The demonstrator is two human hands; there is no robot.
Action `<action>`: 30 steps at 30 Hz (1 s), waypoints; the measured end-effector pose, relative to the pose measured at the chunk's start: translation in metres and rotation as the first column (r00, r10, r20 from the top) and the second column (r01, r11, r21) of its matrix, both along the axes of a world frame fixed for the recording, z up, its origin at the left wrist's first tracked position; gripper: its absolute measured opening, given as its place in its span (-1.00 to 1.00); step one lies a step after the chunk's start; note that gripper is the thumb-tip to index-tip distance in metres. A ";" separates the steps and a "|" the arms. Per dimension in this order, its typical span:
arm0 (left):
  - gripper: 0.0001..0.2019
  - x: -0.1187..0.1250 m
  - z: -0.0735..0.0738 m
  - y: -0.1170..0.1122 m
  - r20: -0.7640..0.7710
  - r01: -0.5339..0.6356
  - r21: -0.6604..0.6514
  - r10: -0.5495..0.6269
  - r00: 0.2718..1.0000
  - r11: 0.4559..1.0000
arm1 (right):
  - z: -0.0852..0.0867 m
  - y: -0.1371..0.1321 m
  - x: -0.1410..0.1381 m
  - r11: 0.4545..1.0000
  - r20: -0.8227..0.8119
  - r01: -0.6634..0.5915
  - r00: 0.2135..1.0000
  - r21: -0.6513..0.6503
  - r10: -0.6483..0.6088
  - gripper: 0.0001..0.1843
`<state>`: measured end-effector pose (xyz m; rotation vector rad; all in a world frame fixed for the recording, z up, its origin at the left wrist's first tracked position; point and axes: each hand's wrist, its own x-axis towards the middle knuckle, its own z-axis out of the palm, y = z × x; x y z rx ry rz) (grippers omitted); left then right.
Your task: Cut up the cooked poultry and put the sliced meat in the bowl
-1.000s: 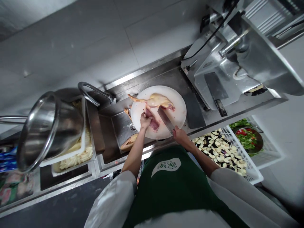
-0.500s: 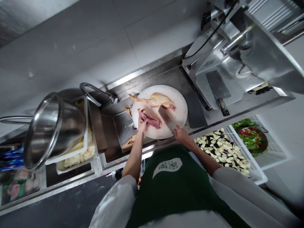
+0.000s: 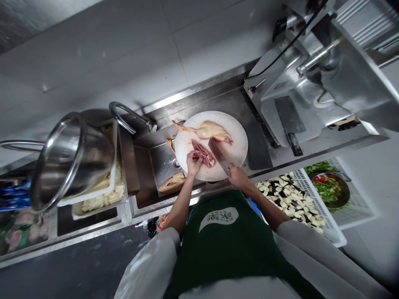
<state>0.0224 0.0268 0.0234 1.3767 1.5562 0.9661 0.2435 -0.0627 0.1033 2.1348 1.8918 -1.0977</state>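
On a round white cutting board (image 3: pixel 183 155) lie a reddish piece of poultry (image 3: pixel 206 157) and, behind it, a pale yellow half of a plucked bird (image 3: pixel 212 130) with its leg stretched left over the rim. My left hand (image 3: pixel 193 163) is closed, its curled fingers pinching the left edge of the reddish piece; the fingertips are partly hidden. In my right hand (image 3: pixel 238 177) is the handle of a cleaver (image 3: pixel 218 155). Its broad blade slants up to the left over the board, with the tip between the two pieces and close to both.
The board straddles a steel sink (image 3: pixel 162 160), where another piece of bird (image 3: pixel 173 182) lies. A faucet (image 3: pixel 134 116) stands behind. To the right are a slicing machine (image 3: pixel 311 99) and a second cleaver (image 3: pixel 289 120) on it. Below sits a white basket (image 3: pixel 335 236) of cut eggplant.
My left hand has shifted from lying across the reddish piece to its left edge, fingers now curled. That piece has turned a little. The cleaver has stayed nearly in place.
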 end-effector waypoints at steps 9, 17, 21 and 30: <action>-0.83 -0.007 0.007 -0.009 -0.207 0.204 0.165 -0.169 0.964 0.965 | 0.033 0.026 -0.019 0.998 -0.029 -0.021 0.999 0.055 0.023 -0.69; -0.75 -0.010 0.003 -0.018 -0.262 0.028 0.385 0.080 0.962 0.922 | 0.016 0.034 -0.019 0.991 -0.078 -0.119 0.989 0.055 0.123 -0.65; -0.77 -0.001 -0.014 -0.008 -0.384 0.234 0.376 -0.078 0.920 0.897 | 0.008 0.039 -0.024 0.991 -0.078 -0.123 0.989 0.053 0.127 -0.65; -0.82 -0.005 -0.030 -0.005 -0.470 0.288 0.341 -0.104 0.877 0.895 | 0.010 0.065 -0.046 0.975 -0.074 -0.190 0.977 0.117 0.199 -0.61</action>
